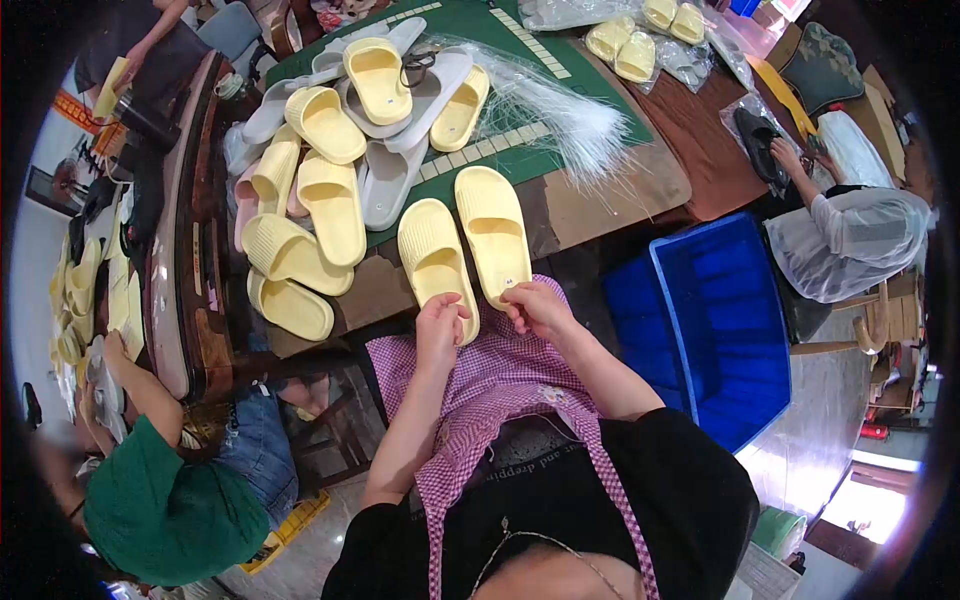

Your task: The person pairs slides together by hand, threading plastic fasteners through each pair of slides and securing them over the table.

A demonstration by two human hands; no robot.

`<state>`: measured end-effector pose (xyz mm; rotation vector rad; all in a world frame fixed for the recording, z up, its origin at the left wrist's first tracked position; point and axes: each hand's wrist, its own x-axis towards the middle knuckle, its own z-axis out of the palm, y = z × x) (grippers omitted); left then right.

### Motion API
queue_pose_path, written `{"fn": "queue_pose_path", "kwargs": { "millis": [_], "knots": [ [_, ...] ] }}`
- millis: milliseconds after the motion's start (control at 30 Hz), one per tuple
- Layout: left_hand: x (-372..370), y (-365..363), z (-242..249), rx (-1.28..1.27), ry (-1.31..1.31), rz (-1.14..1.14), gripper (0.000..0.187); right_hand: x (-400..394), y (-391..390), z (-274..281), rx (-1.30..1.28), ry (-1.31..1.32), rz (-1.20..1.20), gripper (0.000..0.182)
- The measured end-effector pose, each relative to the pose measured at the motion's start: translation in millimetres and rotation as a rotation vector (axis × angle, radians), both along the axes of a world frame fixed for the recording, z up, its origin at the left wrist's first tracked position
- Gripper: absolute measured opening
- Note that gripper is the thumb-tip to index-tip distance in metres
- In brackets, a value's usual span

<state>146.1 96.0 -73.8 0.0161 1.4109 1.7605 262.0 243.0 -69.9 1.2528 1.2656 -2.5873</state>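
Note:
A pair of yellow slippers lies side by side at the table's near edge, toes pointing away from me. My left hand (440,328) pinches the heel of the left slipper (428,228). At the heel of the right slipper (490,205), fingers of my right hand (538,308) are closed on its edge, beside a small printed mark. Just left of the pair is a loose heap of yellow slippers (330,205), with grey slippers (388,180) partly hidden among them. A dark tie or strap (418,64) lies on the heap.
A bundle of clear plastic strands (590,130) spreads over the green table mat (520,80). To my right stands a blue bin (725,330). Bagged yellow slippers (635,55) lie at the far right. Co-workers sit on both sides, one in a green shirt (170,510).

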Motion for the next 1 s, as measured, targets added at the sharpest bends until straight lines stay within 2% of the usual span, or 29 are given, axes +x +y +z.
{"fn": "queue_pose_path", "kwargs": {
  "millis": [133, 200, 300, 500, 533, 600, 700, 767, 833, 967, 1000],
  "knots": [
    [0, 16, 4, 0.037, 0.065, 0.107, 0.017, -11, 12, -2, 0.013, -0.027, -0.093, 0.012],
    [-7, 25, 6, -0.068, 0.06, 0.189, 0.018, -16, 17, 0, 0.016, -0.019, -0.1, 0.011],
    [-24, 25, -2, -0.014, -0.048, 0.077, 0.017, -28, 24, 2, 0.012, -0.013, -0.123, 0.012],
    [-41, 30, -26, 0.012, -0.11, 0.119, 0.014, -61, 43, -2, 0.3, 0.014, -0.014, 0.013],
    [-40, 31, -24, 0.01, -0.11, 0.12, 0.014, -65, 42, -3, 0.299, 0.028, -0.056, 0.012],
    [-33, 34, -17, 0.226, -0.211, 0.157, 0.01, -71, 44, -3, 0.272, 0.026, -0.073, 0.011],
    [-28, 36, -13, 0.154, -0.203, 0.195, 0.01, -76, 46, -8, 0.248, 0.077, -0.107, 0.014],
    [-36, 34, -35, 0.195, -0.154, 0.153, 0.011, -75, 44, -13, 0.251, 0.13, -0.122, 0.015],
    [-40, 35, -37, 0.237, -0.106, 0.11, 0.013, -74, 39, -12, 0.374, 0.178, -0.165, 0.021],
    [-39, 43, -27, 0.119, -0.196, 0.273, 0.015, -64, 21, -19, 0.522, 0.145, -0.297, 0.024],
    [-39, 45, -26, 0.149, -0.217, 0.294, 0.014, -60, 16, -21, 0.68, 0.145, -0.25, 0.023]
  ]
}}
